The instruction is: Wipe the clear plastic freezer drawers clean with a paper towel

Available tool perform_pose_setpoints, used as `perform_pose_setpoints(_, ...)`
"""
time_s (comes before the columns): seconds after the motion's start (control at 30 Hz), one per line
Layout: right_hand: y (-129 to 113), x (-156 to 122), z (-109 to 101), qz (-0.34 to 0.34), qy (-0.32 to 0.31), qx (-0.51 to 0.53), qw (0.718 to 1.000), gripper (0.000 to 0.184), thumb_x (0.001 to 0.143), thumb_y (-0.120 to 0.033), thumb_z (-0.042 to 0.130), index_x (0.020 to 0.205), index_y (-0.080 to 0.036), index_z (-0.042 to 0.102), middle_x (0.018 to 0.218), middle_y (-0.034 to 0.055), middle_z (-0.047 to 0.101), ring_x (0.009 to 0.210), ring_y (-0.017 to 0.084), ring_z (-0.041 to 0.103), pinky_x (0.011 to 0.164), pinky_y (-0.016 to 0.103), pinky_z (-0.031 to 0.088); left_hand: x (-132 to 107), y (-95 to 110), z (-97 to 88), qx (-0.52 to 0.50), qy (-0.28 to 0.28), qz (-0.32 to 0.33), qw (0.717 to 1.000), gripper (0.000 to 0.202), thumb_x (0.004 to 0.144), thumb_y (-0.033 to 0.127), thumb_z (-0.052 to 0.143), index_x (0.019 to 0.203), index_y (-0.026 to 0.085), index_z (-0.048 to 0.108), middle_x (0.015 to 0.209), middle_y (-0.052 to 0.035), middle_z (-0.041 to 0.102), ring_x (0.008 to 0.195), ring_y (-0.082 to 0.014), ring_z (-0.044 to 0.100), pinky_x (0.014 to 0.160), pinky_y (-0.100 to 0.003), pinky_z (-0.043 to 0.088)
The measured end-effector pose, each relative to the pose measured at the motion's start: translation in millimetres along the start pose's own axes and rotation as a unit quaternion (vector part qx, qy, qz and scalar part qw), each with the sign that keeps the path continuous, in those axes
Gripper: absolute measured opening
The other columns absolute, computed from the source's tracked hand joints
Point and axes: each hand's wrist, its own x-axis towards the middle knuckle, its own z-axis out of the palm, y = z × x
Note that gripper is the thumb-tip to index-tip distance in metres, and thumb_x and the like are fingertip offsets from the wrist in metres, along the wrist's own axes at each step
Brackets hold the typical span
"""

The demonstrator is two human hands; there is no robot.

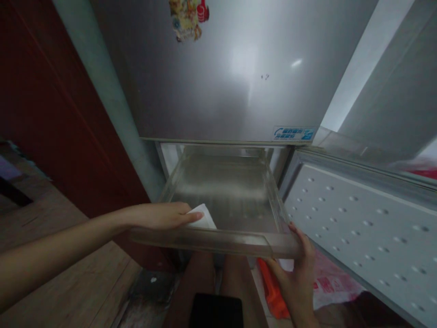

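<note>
A clear plastic freezer drawer (218, 243) is pulled out from the bottom of a silver fridge (218, 82). My left hand (164, 215) reaches over the drawer's front left rim, its fingers pressed flat on a white cloth (205, 218) that lies inside the drawer. My right hand (295, 269) grips the drawer's front right corner from below, with the thumb on the rim. Apart from the cloth, the drawer looks bare inside.
The freezer door (362, 232) stands open to the right, its white dimpled inner panel facing me. A red and white plastic bag (327, 284) and an orange object (271, 291) lie on the floor beneath. A dark red wall (51, 114) is at left.
</note>
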Motion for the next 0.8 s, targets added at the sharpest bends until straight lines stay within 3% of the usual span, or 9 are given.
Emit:
perform_pose_setpoints(0.07, -2, 0, 0, 0.001, 0.001, -0.004, 1.000, 0.087, 0.077, -0.042, 0.076, 0.149, -0.028, 0.029, 0.141, 0.0143, 0.046, 0.129, 0.032, 0.045, 0.106, 0.058, 0.035, 12, 24, 5.0, 0.027, -0.025, 0.016, 0.999, 0.068, 0.096, 0.061, 0.029, 0.074, 0.013, 0.071, 0.077, -0.0072, 0.073, 0.070, -0.0191, 0.064, 0.061, -0.022, 0.044)
perform_pose_setpoints(0.13, -2, 0, 0, 0.004, 0.001, -0.006, 1.000, 0.087, 0.077, -0.041, 0.076, 0.149, -0.028, 0.030, 0.140, 0.0141, 0.046, 0.128, 0.032, 0.046, 0.106, 0.058, 0.035, 25, 50, 14.6, 0.038, -0.045, 0.075, 0.995, 0.065, 0.099, 0.053, 0.024, 0.082, 0.012, 0.072, 0.084, -0.0073, 0.073, 0.073, -0.0179, 0.065, 0.063, -0.022, 0.044)
perform_pose_setpoints(0.27, 2, -3, 1, 0.012, 0.001, 0.000, 1.000, 0.087, 0.076, -0.039, 0.077, 0.149, -0.028, 0.030, 0.142, 0.0145, 0.045, 0.130, 0.033, 0.044, 0.106, 0.060, 0.034, 50, 94, 44.6, 0.111, -0.022, 0.149, 0.982, 0.062, 0.103, 0.043, 0.019, 0.097, 0.011, 0.071, 0.084, -0.0100, 0.074, 0.074, -0.0196, 0.068, 0.062, -0.025, 0.044)
perform_pose_setpoints(0.37, 5, -4, 1, 0.019, -0.002, 0.000, 1.000, 0.086, 0.075, -0.040, 0.077, 0.148, -0.028, 0.032, 0.142, 0.0146, 0.045, 0.130, 0.034, 0.043, 0.106, 0.061, 0.034, 56, 107, 61.3, 0.188, 0.022, 0.182, 0.965, 0.054, 0.103, 0.040, 0.023, 0.108, 0.012, 0.068, 0.098, -0.0138, 0.076, 0.085, -0.0253, 0.072, 0.068, -0.029, 0.047)
perform_pose_setpoints(0.47, 5, -4, 1, 0.018, -0.002, 0.005, 1.000, 0.087, 0.075, -0.039, 0.077, 0.148, -0.028, 0.032, 0.142, 0.0147, 0.045, 0.130, 0.034, 0.044, 0.106, 0.060, 0.034, 47, 98, 64.0, 0.224, 0.060, 0.188, 0.954, 0.049, 0.103, 0.039, 0.026, 0.110, 0.014, 0.067, 0.100, -0.0134, 0.076, 0.086, -0.0279, 0.073, 0.069, -0.032, 0.049)
perform_pose_setpoints(0.57, 3, -2, 0, 0.014, 0.000, 0.007, 1.000, 0.088, 0.075, -0.038, 0.078, 0.149, -0.027, 0.032, 0.142, 0.0150, 0.045, 0.130, 0.034, 0.045, 0.106, 0.060, 0.034, 26, 74, 59.1, 0.223, 0.102, 0.178, 0.953, 0.048, 0.103, 0.038, 0.026, 0.106, 0.017, 0.069, 0.097, -0.0105, 0.077, 0.085, -0.0276, 0.073, 0.071, -0.033, 0.050)
perform_pose_setpoints(0.8, 5, 2, -1, 0.018, -0.001, 0.002, 1.000, 0.088, 0.074, -0.039, 0.078, 0.148, -0.028, 0.033, 0.141, 0.0151, 0.047, 0.128, 0.034, 0.047, 0.105, 0.063, 0.035, -16, 15, 41.4, 0.103, 0.213, 0.084, 0.968, 0.040, 0.099, 0.041, 0.035, 0.104, 0.028, 0.073, 0.093, -0.0022, 0.078, 0.088, -0.0207, 0.073, 0.078, -0.027, 0.053)
